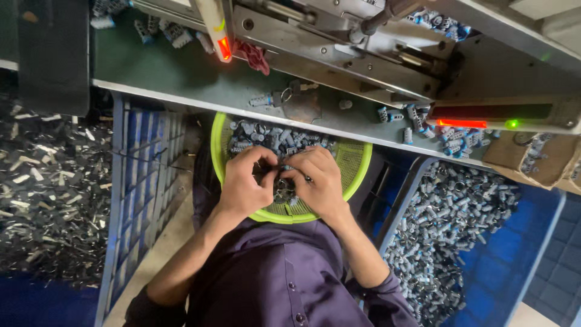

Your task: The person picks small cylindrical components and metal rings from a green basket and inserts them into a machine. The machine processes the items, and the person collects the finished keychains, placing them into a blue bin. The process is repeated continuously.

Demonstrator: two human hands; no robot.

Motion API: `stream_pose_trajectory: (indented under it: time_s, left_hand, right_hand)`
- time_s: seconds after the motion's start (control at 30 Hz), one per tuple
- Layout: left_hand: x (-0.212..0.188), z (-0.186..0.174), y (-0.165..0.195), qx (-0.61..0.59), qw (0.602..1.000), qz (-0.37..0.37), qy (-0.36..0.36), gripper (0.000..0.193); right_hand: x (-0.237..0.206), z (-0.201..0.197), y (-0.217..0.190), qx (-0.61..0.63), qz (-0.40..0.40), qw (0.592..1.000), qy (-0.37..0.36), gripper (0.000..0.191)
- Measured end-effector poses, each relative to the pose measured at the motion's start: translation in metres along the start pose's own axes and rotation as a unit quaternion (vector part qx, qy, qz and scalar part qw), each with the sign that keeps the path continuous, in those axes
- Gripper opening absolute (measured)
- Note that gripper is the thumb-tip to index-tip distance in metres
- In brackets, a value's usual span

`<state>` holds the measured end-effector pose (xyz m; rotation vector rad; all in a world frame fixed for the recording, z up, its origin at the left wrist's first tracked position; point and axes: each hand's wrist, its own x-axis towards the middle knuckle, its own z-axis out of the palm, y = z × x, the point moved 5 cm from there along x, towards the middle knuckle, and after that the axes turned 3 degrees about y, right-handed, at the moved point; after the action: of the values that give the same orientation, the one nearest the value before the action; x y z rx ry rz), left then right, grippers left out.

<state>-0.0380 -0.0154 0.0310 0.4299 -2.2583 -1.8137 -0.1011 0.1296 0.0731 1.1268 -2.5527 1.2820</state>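
Over a lime basket (357, 166) at centre frame, both hands meet, fingertips touching. L hand (243, 181) and R hand (318, 181) pinch a small dark metal part (282, 189) between them; fingers curled tight round it, grip clenched on the part. Exact shape of part: cannot tell, mostly hidden by fingers. Part sits just above basket's mesh floor, near its front rim.

Basket: round, holds a heap of small grey pieces (272, 138) in its far half, just beyond the knuckles. Basket rests on the person's lap; purple shirt (272, 278) fills lower centre.

Far side: green bench (181, 72) w/ a metal machine (339, 42) on it; orange lamp (224, 47) lit at top centre, red strip (462, 123) and green light (512, 124) lit at R. Loose grey pieces scattered along bench edge.

R of person: blue bin (532, 242) full of similar grey pieces, well apart from hands. L of person: blue crate (142, 163), upright slats; beyond it, dark floor strewn w/ metal scrap (48, 181).
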Motion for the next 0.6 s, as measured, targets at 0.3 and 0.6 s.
stream_pose_trajectory:
  time_s: [0.3,0.6]
  left_hand:
    - [0.011,0.005,0.032,0.135,0.974,0.180,-0.009,0.019]
    - [-0.001,0.006,0.026,0.169,0.965,0.199,0.002,0.027]
  right_hand:
    - [-0.024,0.005,0.016,0.114,0.198,0.972,0.054,0.024]
    - [-0.026,-0.023,0.028,0.118,0.100,0.970,0.188,0.029]
